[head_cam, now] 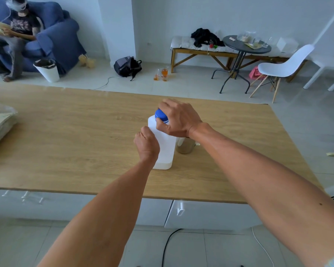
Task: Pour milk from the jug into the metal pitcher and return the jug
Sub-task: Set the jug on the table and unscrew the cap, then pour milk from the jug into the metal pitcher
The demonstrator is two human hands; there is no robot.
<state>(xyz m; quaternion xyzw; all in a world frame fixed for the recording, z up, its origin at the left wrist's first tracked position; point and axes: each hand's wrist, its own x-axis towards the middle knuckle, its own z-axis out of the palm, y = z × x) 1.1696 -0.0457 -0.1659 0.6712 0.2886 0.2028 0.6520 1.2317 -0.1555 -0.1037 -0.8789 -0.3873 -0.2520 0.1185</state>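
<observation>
**Cap first: right hand on the lid, left hand steadying the jug**

The white jug [163,143] is standing upright on the wooden surface [69,132], roughly at its middle, with its long axis running straight up towards the blue cap [161,115] at the top. The right hand [178,118] is reaching in from the right and curling its fingers and thumb round that cap, so this grip is clamped on the cap from above and slightly from the far side. The left hand [147,144] is sitting lower, on the jug's near left face, fingers curled against the body and seemingly wrapping it to hold it still; how far the fingers are going round is hidden by the back of the hand.

The relation that matters is a vertical one: the cap is lying directly above the jug's body, so a twist by the upper grip has to be resisted by the lower one, and both hands are already in contact. The metal pitcher [185,145] is standing just beside the jug on its right, partly hidden under the right wrist, so the right hand is the nearer one to it. Judging by the cap in place, pouring is not yet starting.

No brand, label or readable writing is showing on the jug, the cap or the pitcher
</observation>
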